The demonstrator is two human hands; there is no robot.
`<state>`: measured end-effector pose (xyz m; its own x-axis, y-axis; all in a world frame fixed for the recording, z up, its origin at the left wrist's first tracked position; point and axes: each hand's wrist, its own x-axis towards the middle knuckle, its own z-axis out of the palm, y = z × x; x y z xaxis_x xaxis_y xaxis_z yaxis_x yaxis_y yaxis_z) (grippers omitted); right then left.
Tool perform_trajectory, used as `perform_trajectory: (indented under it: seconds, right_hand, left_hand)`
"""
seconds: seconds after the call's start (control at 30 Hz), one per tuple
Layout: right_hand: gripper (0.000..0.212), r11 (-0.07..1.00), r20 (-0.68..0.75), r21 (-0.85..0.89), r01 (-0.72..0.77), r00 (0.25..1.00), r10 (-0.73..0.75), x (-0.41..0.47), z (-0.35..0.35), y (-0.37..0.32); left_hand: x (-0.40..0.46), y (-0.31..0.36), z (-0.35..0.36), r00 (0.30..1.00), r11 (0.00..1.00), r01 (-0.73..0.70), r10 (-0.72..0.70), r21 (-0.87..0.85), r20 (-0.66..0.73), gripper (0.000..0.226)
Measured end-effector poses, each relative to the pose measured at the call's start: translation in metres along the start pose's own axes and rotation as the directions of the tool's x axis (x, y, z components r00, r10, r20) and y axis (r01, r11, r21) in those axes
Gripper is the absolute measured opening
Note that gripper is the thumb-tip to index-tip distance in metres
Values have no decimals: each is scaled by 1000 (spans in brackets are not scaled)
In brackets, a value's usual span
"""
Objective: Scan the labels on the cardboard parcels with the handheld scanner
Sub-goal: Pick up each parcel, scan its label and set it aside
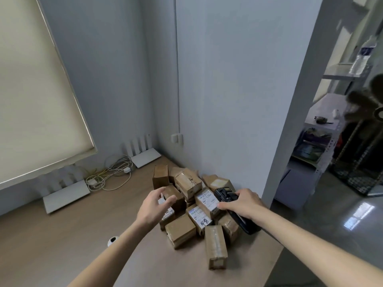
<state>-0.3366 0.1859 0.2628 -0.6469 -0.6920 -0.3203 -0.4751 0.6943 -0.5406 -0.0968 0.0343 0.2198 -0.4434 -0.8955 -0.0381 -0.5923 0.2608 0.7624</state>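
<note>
Several small cardboard parcels lie heaped on the wooden table near the corner wall. Two of them show white printed labels facing up: one labelled parcel in the middle and another labelled parcel just in front of it. My right hand grips the black handheld scanner at the right side of the heap, its head over the parcels. My left hand hovers over the left side of the heap with fingers spread and relaxed, holding nothing.
Two white routers and a tangle of cables lie along the back wall under a window blind. A small white round object sits by my left forearm. The table edge runs at the right; shelving stands beyond.
</note>
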Motion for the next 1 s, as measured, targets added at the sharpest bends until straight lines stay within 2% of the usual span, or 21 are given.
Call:
perform_trajectory:
  seconds: [0.3,0.47,0.63,0.83,0.93,1.0]
  right_hand:
    - [78,997,123,58,-43,992,36,123,38,-28]
    - [74,974,220,178,-138,971,98,202,74,-33]
    - [84,933,293,272,-236,944,153,271,110,-32]
    - [71,875,348,360,-323,917,196,320,129,-33]
    - [76,857,387,376,-353,900,201,333,131,-37]
    - [77,851,399,390,-352,897,188,335,131,-40]
  left_hand:
    - [115,-18,31,997,996,65,-67,59,46,67]
    - [188,-26,58,991,989,93,-103,112,86,65]
    - [263,-38,97,984,982,105,-126,157,127,68]
    - [314,-51,128,956,975,178,-203,131,210,75]
    - [324,-55,135,942,966,228,-250,120,224,75]
    - [325,-58,135,937,959,253,-276,127,215,67]
